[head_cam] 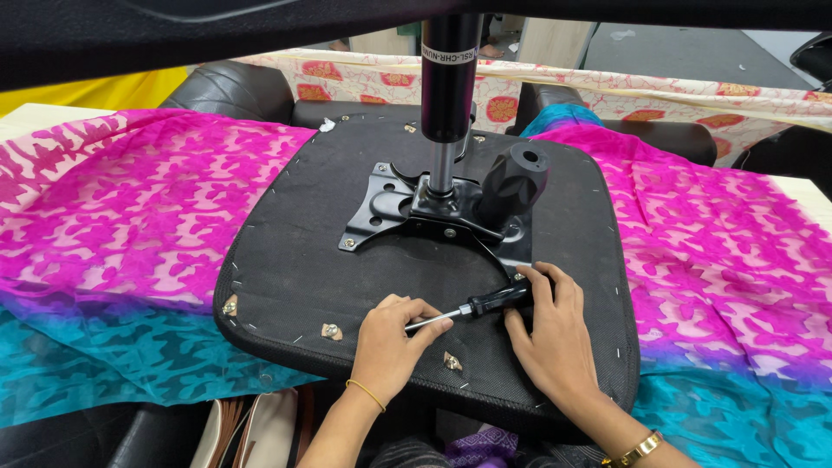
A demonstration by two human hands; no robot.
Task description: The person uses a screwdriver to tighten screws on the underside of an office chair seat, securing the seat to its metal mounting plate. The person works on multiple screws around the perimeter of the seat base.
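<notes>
Two hands (468, 342) — one screwdriver (472, 308)

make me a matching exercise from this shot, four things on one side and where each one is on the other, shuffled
Things:
1. screwdriver
2. gas lift cylinder
3. round black knob
4. bangle

Places:
A. upright from the metal plate
B. on the left wrist
C. held across both hands
D. right of the cylinder, over the plate

Pairs: 1-C, 2-A, 3-D, 4-B
</notes>
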